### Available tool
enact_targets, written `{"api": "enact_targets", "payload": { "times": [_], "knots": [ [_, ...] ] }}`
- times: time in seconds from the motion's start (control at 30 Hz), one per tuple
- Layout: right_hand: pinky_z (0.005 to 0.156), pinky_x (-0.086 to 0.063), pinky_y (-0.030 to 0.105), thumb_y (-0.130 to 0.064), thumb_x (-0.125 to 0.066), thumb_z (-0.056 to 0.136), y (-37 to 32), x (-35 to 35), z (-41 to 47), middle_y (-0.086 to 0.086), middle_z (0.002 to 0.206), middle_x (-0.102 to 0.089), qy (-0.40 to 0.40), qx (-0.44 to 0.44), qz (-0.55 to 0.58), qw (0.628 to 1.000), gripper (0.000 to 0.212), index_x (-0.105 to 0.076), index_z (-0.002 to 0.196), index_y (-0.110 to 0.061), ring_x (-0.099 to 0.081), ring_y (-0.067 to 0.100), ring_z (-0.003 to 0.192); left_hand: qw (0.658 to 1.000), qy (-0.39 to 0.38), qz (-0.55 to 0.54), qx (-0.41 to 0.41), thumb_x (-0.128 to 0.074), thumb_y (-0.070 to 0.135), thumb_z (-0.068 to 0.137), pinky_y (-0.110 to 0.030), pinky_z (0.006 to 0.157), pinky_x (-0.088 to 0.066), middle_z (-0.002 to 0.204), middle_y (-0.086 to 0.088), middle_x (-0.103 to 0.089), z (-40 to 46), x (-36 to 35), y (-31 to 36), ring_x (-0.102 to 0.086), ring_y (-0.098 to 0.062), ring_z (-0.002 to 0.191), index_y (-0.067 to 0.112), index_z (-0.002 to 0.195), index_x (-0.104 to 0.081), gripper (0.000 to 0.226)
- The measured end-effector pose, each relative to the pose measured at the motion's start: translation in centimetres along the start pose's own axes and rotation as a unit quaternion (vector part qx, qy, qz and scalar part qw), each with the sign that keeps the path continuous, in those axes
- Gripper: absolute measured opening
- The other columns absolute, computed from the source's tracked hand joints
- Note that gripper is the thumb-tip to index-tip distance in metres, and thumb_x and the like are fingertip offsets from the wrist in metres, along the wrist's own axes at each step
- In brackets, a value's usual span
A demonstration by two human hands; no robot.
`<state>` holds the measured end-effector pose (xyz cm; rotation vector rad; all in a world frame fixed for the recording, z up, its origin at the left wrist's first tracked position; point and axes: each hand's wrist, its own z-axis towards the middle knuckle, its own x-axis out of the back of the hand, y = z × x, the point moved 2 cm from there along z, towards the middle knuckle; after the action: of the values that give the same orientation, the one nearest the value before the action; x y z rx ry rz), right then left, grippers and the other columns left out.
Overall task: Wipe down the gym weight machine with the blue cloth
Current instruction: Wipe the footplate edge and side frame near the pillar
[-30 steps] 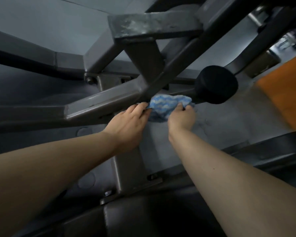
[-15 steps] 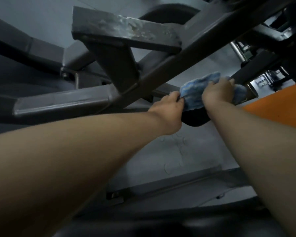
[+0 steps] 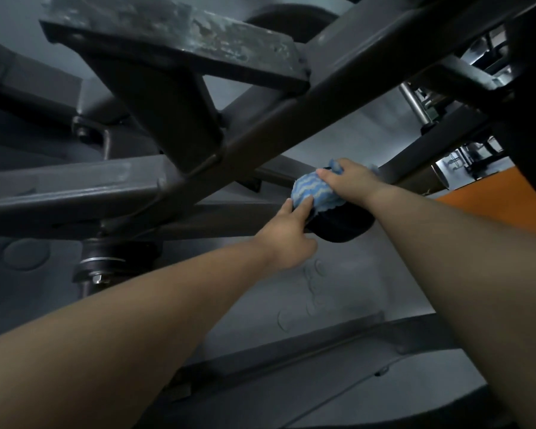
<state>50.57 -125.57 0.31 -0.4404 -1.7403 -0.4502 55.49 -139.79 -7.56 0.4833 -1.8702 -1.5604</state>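
Observation:
The blue cloth (image 3: 311, 191), with pale wavy stripes, is draped over the top of a black round foam pad (image 3: 341, 226) at the end of a dark metal bar of the weight machine (image 3: 198, 187). My right hand (image 3: 350, 182) lies on top of the cloth and grips it against the pad. My left hand (image 3: 287, 232) reaches from below left, its fingers pressed on the cloth's near edge and curled round the pad's left side. The pad's upper half is hidden by cloth and hands.
Thick grey frame bars cross above and left of the pad, with a worn flat plate (image 3: 174, 41) overhead. A bolted pivot (image 3: 98, 267) sits lower left. Grey floor lies below, an orange surface (image 3: 489, 209) at right, another bar along the bottom.
The view shifted up and left along the frame. Both hands carried the cloth from the bar beside the pad onto the top of the pad; my left hand now holds its near edge.

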Motion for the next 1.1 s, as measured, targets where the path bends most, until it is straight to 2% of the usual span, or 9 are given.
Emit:
{"api": "enact_targets", "payload": {
  "times": [0.27,0.37,0.47,0.63,0.8,0.87,0.93,1.0,1.1],
  "knots": [
    [0.106,-0.023,0.027,-0.027,-0.039,0.100,-0.3,-1.6,-0.1,0.007,0.142,-0.046,0.084,0.117,-0.016,0.990,0.039,-0.050,0.134,-0.013,-0.036,0.027,0.132,0.993,0.029,0.114,-0.004,-0.052,0.020,0.090,-0.036,0.113,-0.024,0.157,-0.011,0.002,0.1,1.1,-0.2,-0.016,-0.031,0.141,0.024,0.150,-0.015,0.071],
    [0.113,-0.010,0.029,-0.033,-0.042,0.098,-0.1,-1.9,-1.4,0.001,0.153,-0.030,0.060,0.184,-0.077,0.978,0.044,-0.042,0.140,-0.020,-0.019,0.021,0.141,0.993,0.036,0.104,-0.037,-0.052,0.014,0.086,-0.040,0.108,-0.031,0.150,-0.011,-0.023,0.3,1.4,0.0,-0.029,-0.032,0.134,0.015,0.140,-0.037,0.056],
    [0.114,-0.013,0.034,-0.042,-0.051,0.092,0.5,-2.3,-2.6,-0.004,0.156,-0.022,0.053,0.209,-0.115,0.970,0.047,-0.046,0.138,-0.032,-0.013,0.027,0.143,0.993,0.059,0.098,-0.040,-0.049,0.007,0.084,-0.037,0.099,-0.038,0.128,-0.009,-0.049,0.3,1.4,-0.1,-0.042,-0.028,0.121,0.012,0.121,-0.053,0.037],
    [0.109,-0.028,0.037,-0.026,-0.066,0.085,2.2,-2.0,-4.4,0.001,0.154,-0.027,0.035,0.320,-0.149,0.935,0.045,-0.057,0.129,-0.022,-0.024,0.030,0.140,0.995,0.079,0.065,-0.020,-0.050,0.012,0.089,-0.031,0.080,-0.040,0.114,-0.009,-0.052,0.4,1.2,0.1,-0.050,-0.022,0.100,0.013,0.107,-0.050,0.017],
    [0.099,-0.032,0.051,-0.002,-0.064,0.069,5.2,-1.3,-6.4,0.022,0.133,-0.052,0.006,0.449,-0.224,0.865,0.035,-0.073,0.102,-0.008,-0.052,0.046,0.117,0.995,0.056,0.063,-0.049,-0.050,0.007,0.086,-0.036,0.087,-0.042,0.112,-0.010,-0.049,0.3,0.6,0.2,-0.050,-0.025,0.103,0.013,0.105,-0.048,0.019],
    [0.099,-0.034,0.047,-0.001,-0.067,0.069,6.9,0.0,-6.7,0.021,0.132,-0.054,-0.008,0.437,-0.228,0.870,0.030,-0.075,0.096,-0.009,-0.054,0.041,0.116,0.995,0.055,0.069,-0.046,-0.048,0.004,0.087,-0.034,0.089,-0.041,0.117,-0.009,-0.048,0.2,0.9,0.0,-0.049,-0.024,0.105,0.011,0.113,-0.049,0.027],
    [0.102,-0.040,0.032,-0.005,-0.072,0.076,7.7,1.9,-7.2,0.012,0.139,-0.049,0.010,0.370,-0.165,0.914,0.027,-0.073,0.102,-0.011,-0.052,0.028,0.122,0.996,0.057,0.058,-0.043,-0.048,0.005,0.087,-0.036,0.089,-0.043,0.117,-0.007,-0.048,0.2,1.4,0.0,-0.051,-0.023,0.104,0.013,0.114,-0.049,0.028],
    [0.101,-0.030,0.016,-0.012,-0.072,0.081,7.7,3.6,-6.9,0.001,0.145,-0.042,0.046,0.264,-0.072,0.961,0.034,-0.068,0.115,-0.015,-0.041,0.014,0.130,0.997,0.062,0.032,-0.043,-0.050,0.006,0.087,-0.036,0.086,-0.045,0.116,-0.002,-0.049,0.2,2.1,0.0,-0.052,-0.020,0.102,0.014,0.118,-0.047,0.032],
    [0.105,-0.028,0.021,-0.021,-0.075,0.078,5.2,4.8,-5.7,0.000,0.151,-0.033,0.070,0.209,-0.026,0.975,0.038,-0.067,0.115,-0.023,-0.033,0.016,0.136,0.996,0.067,-0.031,-0.039,-0.055,0.012,0.089,-0.024,0.080,-0.041,0.117,0.001,-0.052,0.6,2.6,0.2,-0.049,-0.010,0.100,0.015,0.132,-0.040,0.046]
  ]
}}
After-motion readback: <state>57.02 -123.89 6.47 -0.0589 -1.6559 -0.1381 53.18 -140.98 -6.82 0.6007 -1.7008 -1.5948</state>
